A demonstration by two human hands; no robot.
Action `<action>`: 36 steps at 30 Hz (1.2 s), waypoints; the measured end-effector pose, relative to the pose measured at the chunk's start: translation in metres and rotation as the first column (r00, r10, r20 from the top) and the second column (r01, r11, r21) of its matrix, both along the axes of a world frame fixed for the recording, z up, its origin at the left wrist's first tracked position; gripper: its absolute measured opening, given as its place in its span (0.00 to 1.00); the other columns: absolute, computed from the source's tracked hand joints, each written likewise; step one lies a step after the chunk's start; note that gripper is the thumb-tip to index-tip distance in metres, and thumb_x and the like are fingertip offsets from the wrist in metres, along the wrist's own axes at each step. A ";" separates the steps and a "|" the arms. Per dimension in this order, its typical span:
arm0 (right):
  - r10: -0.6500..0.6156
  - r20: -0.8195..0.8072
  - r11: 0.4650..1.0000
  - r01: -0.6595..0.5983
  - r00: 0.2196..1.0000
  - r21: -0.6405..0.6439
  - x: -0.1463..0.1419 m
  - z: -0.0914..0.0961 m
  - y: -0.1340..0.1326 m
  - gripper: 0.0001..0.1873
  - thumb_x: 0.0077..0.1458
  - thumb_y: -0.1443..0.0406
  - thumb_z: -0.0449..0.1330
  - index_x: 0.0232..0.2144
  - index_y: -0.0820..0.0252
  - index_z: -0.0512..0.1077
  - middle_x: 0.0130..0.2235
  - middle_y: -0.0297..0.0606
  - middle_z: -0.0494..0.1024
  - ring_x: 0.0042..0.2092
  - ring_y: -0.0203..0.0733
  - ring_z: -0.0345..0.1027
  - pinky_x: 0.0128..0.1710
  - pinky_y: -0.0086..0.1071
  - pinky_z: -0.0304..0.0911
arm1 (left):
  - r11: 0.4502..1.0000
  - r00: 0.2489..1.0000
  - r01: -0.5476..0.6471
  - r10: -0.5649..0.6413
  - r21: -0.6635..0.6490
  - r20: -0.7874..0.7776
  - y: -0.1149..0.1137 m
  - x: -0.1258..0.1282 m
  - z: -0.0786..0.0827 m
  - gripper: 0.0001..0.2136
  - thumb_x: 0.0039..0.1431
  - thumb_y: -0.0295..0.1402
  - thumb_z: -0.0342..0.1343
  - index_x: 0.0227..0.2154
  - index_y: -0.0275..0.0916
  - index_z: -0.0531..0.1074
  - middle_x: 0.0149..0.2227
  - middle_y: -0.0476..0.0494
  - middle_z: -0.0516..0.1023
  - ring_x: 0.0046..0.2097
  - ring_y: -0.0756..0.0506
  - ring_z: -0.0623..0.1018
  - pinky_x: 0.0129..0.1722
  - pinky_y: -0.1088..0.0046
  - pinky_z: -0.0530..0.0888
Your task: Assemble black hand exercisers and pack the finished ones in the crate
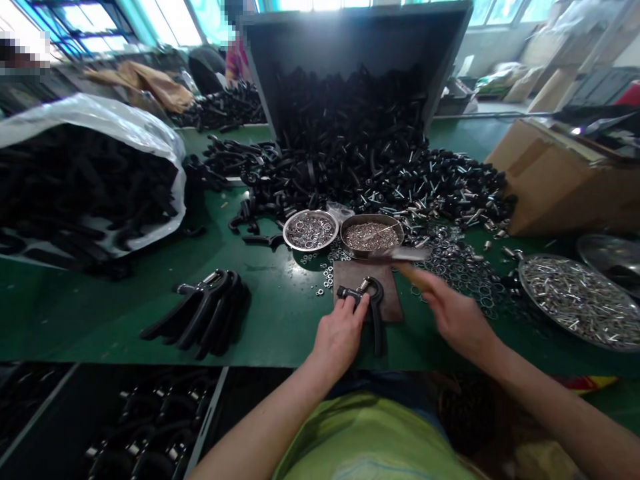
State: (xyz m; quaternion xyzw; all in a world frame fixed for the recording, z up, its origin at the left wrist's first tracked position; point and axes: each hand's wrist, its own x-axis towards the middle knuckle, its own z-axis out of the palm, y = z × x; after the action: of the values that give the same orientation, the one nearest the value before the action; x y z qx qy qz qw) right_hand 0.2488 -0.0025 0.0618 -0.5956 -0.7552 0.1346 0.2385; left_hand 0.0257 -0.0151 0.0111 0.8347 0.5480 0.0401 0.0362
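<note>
My left hand (341, 333) pinches a black hand-gripper part (367, 300) and holds it down on a small brown block (350, 273) on the green table. My right hand (453, 310) is closed around the wooden handle of a hammer (407, 255), whose blurred metal head hovers just above and behind the block. Two round steel bowls stand beyond the block: the left bowl (310, 231) holds rings, the right bowl (371, 235) holds small metal bits.
A heap of black handles (360, 160) spills from a tipped grey bin (350, 40). Finished grippers (205, 313) lie at left. A white bag of black parts (85, 180), a cardboard box (560, 180) and a tray of pins (575, 300) flank the work spot. Another person sits far back.
</note>
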 end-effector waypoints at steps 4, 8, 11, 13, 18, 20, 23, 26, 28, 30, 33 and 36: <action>0.095 0.091 0.986 -0.081 0.991 -0.145 -0.005 -0.002 0.004 0.20 0.62 0.61 0.44 0.55 0.51 0.62 0.49 0.40 0.75 0.45 0.48 0.72 0.42 0.40 0.66 | 1.000 1.000 0.001 -0.001 0.022 0.011 -0.001 -0.001 -0.002 0.25 0.58 0.22 0.45 0.59 0.43 0.55 0.42 0.42 0.69 0.44 0.43 0.70 0.28 0.75 0.72; -0.022 -0.023 0.999 0.023 0.999 0.022 -0.005 0.001 0.001 0.23 0.62 0.62 0.42 0.58 0.52 0.56 0.51 0.42 0.74 0.46 0.46 0.72 0.39 0.36 0.67 | 0.999 0.999 -0.008 0.007 0.031 0.035 -0.001 -0.001 -0.004 0.25 0.58 0.22 0.45 0.58 0.43 0.55 0.42 0.42 0.70 0.44 0.45 0.70 0.31 0.75 0.72; 0.038 0.110 0.991 -0.023 0.993 -0.128 -0.003 -0.022 0.004 0.21 0.61 0.62 0.44 0.55 0.53 0.61 0.44 0.41 0.78 0.40 0.48 0.74 0.35 0.37 0.68 | 0.999 0.998 -0.024 0.022 0.032 0.062 -0.002 -0.002 -0.006 0.23 0.59 0.23 0.45 0.58 0.44 0.56 0.41 0.43 0.70 0.43 0.44 0.71 0.30 0.74 0.72; 0.072 0.163 0.973 -0.033 0.984 -0.228 -0.001 -0.034 0.007 0.20 0.61 0.61 0.44 0.54 0.52 0.63 0.42 0.40 0.79 0.39 0.49 0.75 0.35 0.38 0.68 | 0.998 0.993 -0.043 0.039 0.038 0.107 -0.003 -0.003 -0.009 0.21 0.60 0.25 0.46 0.56 0.45 0.57 0.42 0.43 0.71 0.44 0.44 0.71 0.32 0.73 0.72; 0.051 -0.066 0.989 -0.059 0.997 -0.133 -0.005 0.010 -0.012 0.20 0.61 0.60 0.46 0.54 0.49 0.63 0.45 0.38 0.77 0.41 0.46 0.74 0.37 0.37 0.69 | 0.982 0.937 -0.189 0.175 0.019 0.303 -0.008 -0.009 -0.018 0.11 0.61 0.33 0.49 0.45 0.39 0.65 0.41 0.42 0.72 0.43 0.44 0.72 0.41 0.69 0.72; -0.006 -0.205 1.000 0.001 0.979 -0.025 -0.007 0.036 -0.028 0.22 0.60 0.60 0.46 0.56 0.47 0.61 0.37 0.38 0.78 0.32 0.42 0.73 0.30 0.35 0.69 | 0.975 0.923 -0.223 0.209 0.006 0.322 -0.009 -0.009 -0.019 0.07 0.60 0.34 0.49 0.40 0.38 0.66 0.38 0.42 0.72 0.41 0.44 0.72 0.41 0.68 0.72; -0.111 -0.283 0.975 0.160 0.953 0.156 -0.009 0.039 -0.041 0.22 0.60 0.62 0.45 0.56 0.49 0.61 0.28 0.37 0.76 0.24 0.41 0.69 0.22 0.34 0.65 | 0.976 0.930 -0.220 0.206 0.011 0.305 -0.007 -0.008 -0.019 0.06 0.60 0.33 0.49 0.36 0.38 0.67 0.37 0.41 0.72 0.40 0.44 0.72 0.40 0.67 0.72; 0.067 -0.022 0.997 -0.066 0.998 0.036 -0.010 0.012 -0.037 0.21 0.57 0.63 0.48 0.53 0.49 0.65 0.32 0.38 0.79 0.28 0.45 0.73 0.26 0.36 0.69 | 0.979 0.937 -0.206 0.194 0.011 0.290 -0.005 -0.007 -0.019 0.04 0.59 0.32 0.49 0.35 0.38 0.67 0.36 0.41 0.72 0.40 0.43 0.72 0.40 0.67 0.72; 0.168 0.106 0.982 -0.157 0.980 -0.108 -0.012 0.001 -0.032 0.21 0.57 0.63 0.49 0.54 0.48 0.65 0.42 0.38 0.79 0.35 0.47 0.75 0.32 0.39 0.71 | 0.980 0.941 -0.196 0.184 0.014 0.284 -0.004 -0.007 -0.019 0.04 0.59 0.32 0.49 0.34 0.38 0.66 0.36 0.41 0.72 0.40 0.44 0.71 0.40 0.67 0.72; 0.148 0.100 0.987 -0.140 0.984 -0.082 -0.014 0.005 -0.030 0.23 0.59 0.63 0.47 0.57 0.49 0.61 0.49 0.38 0.76 0.43 0.47 0.74 0.39 0.40 0.71 | 0.981 0.944 -0.192 0.179 0.019 0.278 -0.003 -0.008 -0.019 0.04 0.59 0.32 0.49 0.34 0.39 0.66 0.36 0.42 0.72 0.40 0.43 0.71 0.41 0.67 0.72; 0.083 -0.001 0.994 -0.082 0.997 0.072 -0.014 0.013 -0.032 0.24 0.61 0.64 0.45 0.60 0.51 0.57 0.52 0.39 0.73 0.48 0.46 0.71 0.43 0.38 0.70 | 0.981 0.943 -0.193 0.183 0.010 0.277 -0.003 -0.008 -0.018 0.04 0.59 0.32 0.49 0.34 0.38 0.67 0.37 0.41 0.72 0.41 0.43 0.72 0.41 0.67 0.72; 0.100 0.069 0.995 -0.100 0.993 0.001 -0.006 -0.003 -0.033 0.24 0.60 0.63 0.46 0.59 0.50 0.59 0.48 0.38 0.76 0.43 0.47 0.74 0.39 0.38 0.72 | 0.980 0.941 -0.197 0.197 -0.026 0.276 -0.002 -0.007 -0.016 0.05 0.59 0.32 0.49 0.34 0.38 0.67 0.37 0.40 0.73 0.41 0.43 0.72 0.40 0.67 0.72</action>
State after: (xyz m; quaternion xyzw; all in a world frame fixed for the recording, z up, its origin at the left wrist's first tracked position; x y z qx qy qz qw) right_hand 0.2425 -0.0350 0.0584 -0.5607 -0.7923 0.1240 0.2064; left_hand 0.0184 -0.0174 -0.0048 0.7620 0.6181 0.1603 0.1076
